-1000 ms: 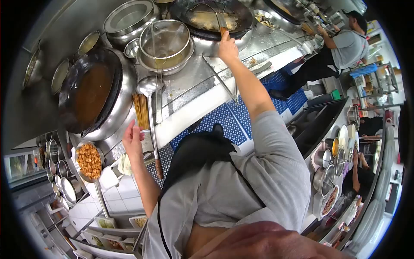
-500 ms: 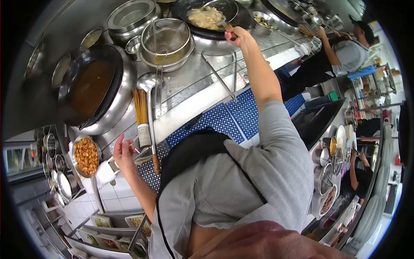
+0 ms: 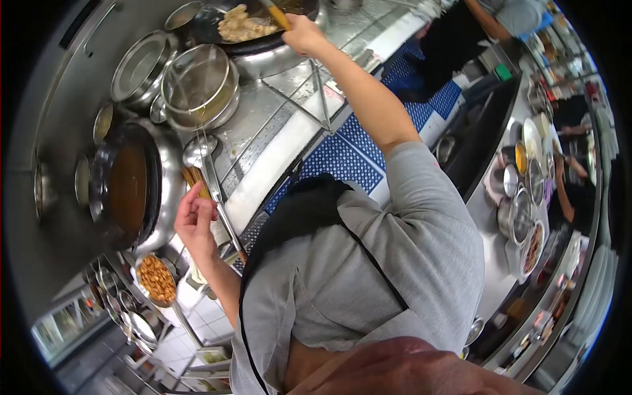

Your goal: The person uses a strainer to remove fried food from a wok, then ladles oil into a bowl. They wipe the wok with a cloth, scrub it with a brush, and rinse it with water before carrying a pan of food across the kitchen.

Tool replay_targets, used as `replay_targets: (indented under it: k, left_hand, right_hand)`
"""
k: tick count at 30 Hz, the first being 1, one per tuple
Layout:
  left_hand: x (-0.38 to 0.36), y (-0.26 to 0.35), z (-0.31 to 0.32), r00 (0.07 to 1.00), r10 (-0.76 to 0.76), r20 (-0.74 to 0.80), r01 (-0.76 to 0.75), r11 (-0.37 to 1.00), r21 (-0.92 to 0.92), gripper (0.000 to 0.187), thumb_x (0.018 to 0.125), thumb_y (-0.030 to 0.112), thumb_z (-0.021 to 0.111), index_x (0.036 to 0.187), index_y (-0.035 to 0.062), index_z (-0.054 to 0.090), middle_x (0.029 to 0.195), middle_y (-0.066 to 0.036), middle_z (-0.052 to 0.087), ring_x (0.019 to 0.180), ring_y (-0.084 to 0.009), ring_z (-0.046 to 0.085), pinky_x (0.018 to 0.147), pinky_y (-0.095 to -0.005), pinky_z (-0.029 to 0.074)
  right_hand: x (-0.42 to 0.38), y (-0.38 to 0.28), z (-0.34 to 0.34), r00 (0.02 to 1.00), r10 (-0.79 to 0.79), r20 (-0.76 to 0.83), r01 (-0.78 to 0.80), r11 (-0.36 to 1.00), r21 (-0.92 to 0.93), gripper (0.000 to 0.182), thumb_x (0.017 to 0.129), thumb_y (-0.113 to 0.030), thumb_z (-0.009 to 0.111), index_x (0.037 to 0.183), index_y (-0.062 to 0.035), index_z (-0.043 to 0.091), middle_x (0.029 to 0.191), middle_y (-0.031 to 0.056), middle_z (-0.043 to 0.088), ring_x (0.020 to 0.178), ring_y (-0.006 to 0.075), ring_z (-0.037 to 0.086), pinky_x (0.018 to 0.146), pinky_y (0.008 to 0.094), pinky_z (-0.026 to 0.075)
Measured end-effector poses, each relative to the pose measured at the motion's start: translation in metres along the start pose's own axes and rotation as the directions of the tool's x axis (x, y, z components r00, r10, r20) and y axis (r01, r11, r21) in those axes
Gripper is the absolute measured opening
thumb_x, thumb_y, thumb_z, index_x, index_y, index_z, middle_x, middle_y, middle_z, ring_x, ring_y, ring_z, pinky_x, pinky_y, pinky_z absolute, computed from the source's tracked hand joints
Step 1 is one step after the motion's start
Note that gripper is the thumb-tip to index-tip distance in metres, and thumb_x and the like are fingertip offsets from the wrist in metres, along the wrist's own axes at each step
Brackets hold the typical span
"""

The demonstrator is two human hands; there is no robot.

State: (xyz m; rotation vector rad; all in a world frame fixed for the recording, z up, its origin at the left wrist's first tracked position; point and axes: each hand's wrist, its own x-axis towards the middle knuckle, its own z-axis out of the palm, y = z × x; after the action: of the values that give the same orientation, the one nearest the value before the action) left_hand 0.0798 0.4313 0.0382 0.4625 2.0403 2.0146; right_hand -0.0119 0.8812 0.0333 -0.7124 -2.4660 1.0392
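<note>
At the top, my right hand [image 3: 304, 36] is closed round the wooden handle [image 3: 278, 16] of a tool over a dark wok [image 3: 227, 47]; pale battered food [image 3: 243, 26] lies in the wok. My left hand [image 3: 196, 220] is raised at the left, its fingers loosely bent and partly apart, with nothing visible in them. It overlaps part of a bamboo brush [image 3: 193, 175] and is beside the handle of a metal ladle [image 3: 200, 150]. Below it to the left, a metal strainer holds browned food cubes [image 3: 157, 279].
A wok of brown liquid [image 3: 128, 187] stands at the left. A wire strainer over a bowl [image 3: 201, 85] and a metal pot [image 3: 139, 66] are behind it. Co-workers [image 3: 451, 46] stand at the upper right and far right. A counter with bowls [image 3: 517, 214] is at the right.
The view has shifted, so the frying wok and my right hand sit further left and higher. My left hand's fingers are bent more. The strainer with cubes appears lower.
</note>
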Motion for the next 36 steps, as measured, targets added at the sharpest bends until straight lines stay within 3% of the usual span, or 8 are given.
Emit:
replay_targets:
  k: [2,5,8,12,16,20,28,36]
  left_hand:
    - [0.013,0.0,0.014,0.989,-0.01,0.149,0.014,0.999,-0.029,0.037,0.088,0.004,0.064,0.125,-0.0006,0.059,0.082,-0.001,0.064,0.068,-0.0056,0.055,0.061,-0.0191,0.044]
    - [0.024,0.004,0.033,0.955,-0.075,0.287,0.068,0.997,0.034,0.039,0.087,0.003,0.065,0.126,0.0008,0.059,0.084,-0.001,0.063,0.07,-0.0054,0.055,0.062,-0.0187,0.043]
    - [0.024,-0.002,0.032,0.911,-0.122,0.393,0.1,0.992,0.077,0.04,0.086,0.0,0.065,0.126,0.0029,0.06,0.083,0.001,0.062,0.071,-0.0045,0.054,0.064,-0.0181,0.043]
    - [0.018,-0.017,0.029,0.864,-0.181,0.47,0.152,0.983,0.099,0.039,0.086,0.0,0.064,0.125,0.0026,0.06,0.079,0.002,0.06,0.071,-0.0042,0.053,0.064,-0.019,0.042]
    - [0.017,-0.027,0.036,0.785,-0.193,0.589,0.168,0.981,0.097,0.037,0.087,0.001,0.062,0.125,0.0023,0.061,0.076,0.001,0.061,0.068,-0.0045,0.053,0.062,-0.0202,0.042]
    - [0.028,-0.019,0.063,0.726,-0.161,0.668,0.169,0.984,0.054,0.035,0.087,0.004,0.061,0.122,0.0016,0.061,0.075,0.0,0.061,0.065,-0.0047,0.053,0.059,-0.0198,0.042]
    - [0.073,-0.012,0.147,0.769,-0.142,0.623,0.259,0.96,-0.102,0.032,0.09,0.006,0.058,0.121,0.0014,0.062,0.079,-0.004,0.065,0.062,-0.0055,0.054,0.056,-0.0199,0.043]
    - [0.093,-0.051,0.219,0.536,-0.355,0.766,0.224,0.935,0.276,0.033,0.085,0.002,0.054,0.117,0.0019,0.064,0.074,-0.003,0.065,0.06,-0.0064,0.054,0.054,-0.0199,0.043]
  right_hand:
    - [-0.021,-0.018,-0.005,0.999,0.044,-0.013,-0.045,0.997,-0.068,0.041,0.075,-0.01,0.056,0.116,-0.007,0.055,0.101,0.0208,0.068,0.088,0.0337,0.069,0.073,0.0416,0.057]
    - [-0.046,-0.025,-0.008,0.972,0.193,0.136,-0.2,0.979,0.039,0.045,0.077,-0.013,0.056,0.122,-0.0076,0.054,0.1,0.0222,0.067,0.088,0.0326,0.069,0.069,0.0415,0.057]
    - [-0.05,-0.011,-0.006,0.971,0.221,0.091,-0.228,0.971,0.069,0.066,0.078,-0.009,0.052,0.143,-0.0125,0.044,0.091,0.0196,0.068,0.06,0.0268,0.064,0.057,0.0384,0.053]
    - [-0.053,0.0,-0.005,0.953,-0.202,-0.228,0.153,0.965,-0.213,0.069,0.076,-0.009,0.052,0.144,-0.0066,0.042,0.072,0.0128,0.065,0.051,0.0202,0.059,0.045,0.0349,0.046]
    - [-0.074,-0.021,-0.009,0.966,0.249,0.073,-0.258,0.952,0.162,0.057,0.076,-0.011,0.052,0.133,-0.0091,0.054,0.071,0.014,0.066,0.052,0.0235,0.061,0.048,0.0367,0.048]
    - [-0.066,-0.023,0.005,0.974,0.22,-0.06,-0.196,0.943,0.268,0.064,0.077,-0.004,0.051,0.14,-0.0034,0.047,0.056,0.0063,0.054,0.039,0.0144,0.047,0.037,0.0323,0.037]
    - [-0.028,0.01,0.021,0.946,0.324,-0.029,-0.278,0.852,0.444,0.024,0.078,-0.003,0.053,0.1,0.0024,0.061,0.067,0.0158,0.061,0.047,0.0231,0.058,0.04,0.0394,0.045]
    - [-0.016,-0.002,0.006,0.81,0.275,0.518,-0.547,0.033,0.837,0.012,0.09,0.002,0.049,0.101,0.005,0.046,0.083,0.0173,0.056,0.061,0.0199,0.053,0.05,0.0329,0.048]
